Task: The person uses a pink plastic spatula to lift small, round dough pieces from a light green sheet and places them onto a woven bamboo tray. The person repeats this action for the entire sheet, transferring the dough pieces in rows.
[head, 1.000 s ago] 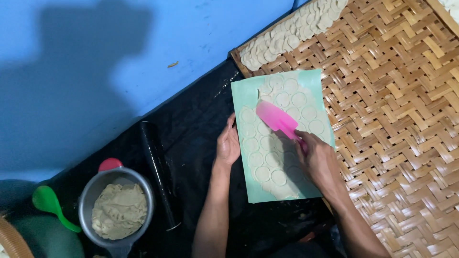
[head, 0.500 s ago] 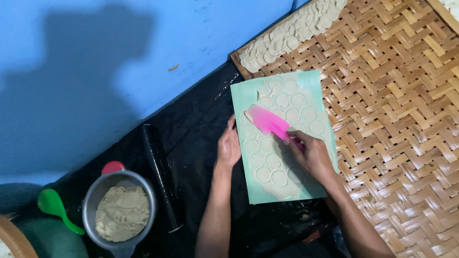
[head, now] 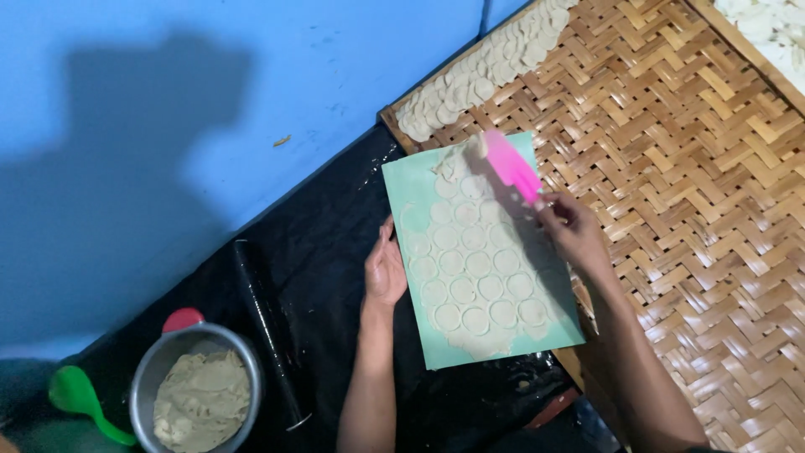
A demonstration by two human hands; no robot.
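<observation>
Head view: I see my right hand [head: 570,231] closed around the handle of a pink scraper [head: 510,165], whose flat blade points up and away from me and rests on the far edge of the rolled dough [head: 474,268]. That dough lies as a thin sheet on a pale green mat [head: 402,180], stamped all over with rows of round cut-outs; a scrap of it is bunched at the blade's tip. My left hand [head: 386,270] lies flat and open, fingers together, pressing on the mat's left edge and holding nothing. The mat sits partly on a black plastic sheet [head: 335,243] and partly on a woven bamboo tray [head: 704,151]. Along the tray's far rim, a band of cut dough rounds [head: 470,84] lies overlapping. Left of my left hand, a black rolling pin [head: 267,329] lies on the black sheet, well apart from the mat. Further left stands a metal bowl [head: 142,377] of greyish dough, with a red lid [head: 182,319] just behind it and a green spoon [head: 77,396] beside it. Behind everything is a blue wall [head: 168,109].
</observation>
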